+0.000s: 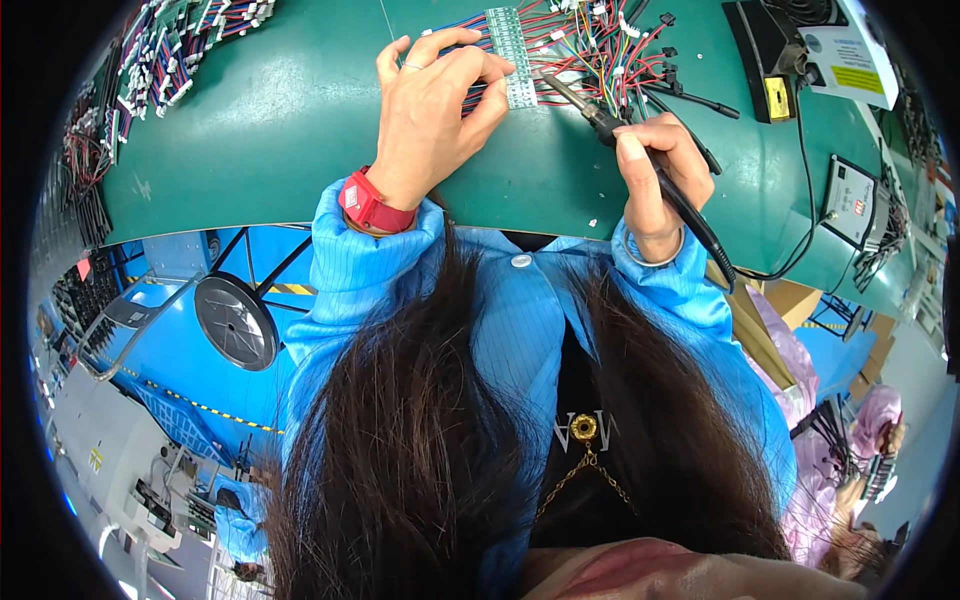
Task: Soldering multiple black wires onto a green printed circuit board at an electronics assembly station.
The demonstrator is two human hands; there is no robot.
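Observation:
My right hand (664,185) grips a soldering iron (600,118) like a pen, its metal tip pointing at the right edge of a green circuit board strip (512,60). Over the wires on the strip's left side, my left hand (435,110) has its thumb and forefinger bent close together by the board. A thin strand of solder wire (386,18) runs down into that hand from the top; the fingers partly hide it. Red, black and blue wires (472,97) join the strip on the left. More coloured wires with white connectors (605,55) spread from its right side.
Bundled wires with white plugs (165,60) lie at the table's far left. At the right are a black iron stand (765,60), a white box-shaped unit (850,55) and a small controller (850,200). The iron's cord (805,170) crosses the green tabletop (260,150). A black round stool seat (236,320) stands below.

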